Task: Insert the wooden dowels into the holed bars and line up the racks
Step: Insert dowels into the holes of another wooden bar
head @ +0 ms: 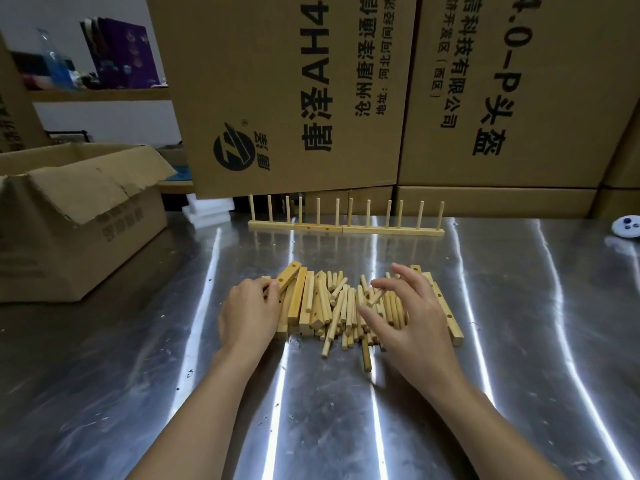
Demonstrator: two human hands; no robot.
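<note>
Head camera view, looking down at a shiny metal table [519, 358]. Directions are clock positions from the middle of the frame.

Just below the centre lies a loose pile of wooden dowels [346, 306], mixed with square bars [301, 306] on its 9 o'clock side. One more long bar [446, 313] lies along its 3 o'clock edge.

The left hand [249, 310] reaches in from 7 o'clock. Its fingers and thumb are curled round the near end of a holed bar [289, 277], which slants up out of the pile toward 1 o'clock.

The right hand [412, 317] reaches in from 5 o'clock. Its fingers are spread and loosely bent over the dowels; whether they have hold of one cannot be told.

Toward 12 o'clock, beyond the pile, the racks [346, 230] stand end to end in one straight line, their dowels upright.

Behind them rise tall printed cardboard boxes [294, 98]. At 9 o'clock sits an open cardboard box [79, 216], with white foam blocks [207, 207] just beside it. At 3 o'clock, near the table's edge, is a small white round object [627, 225].
</note>
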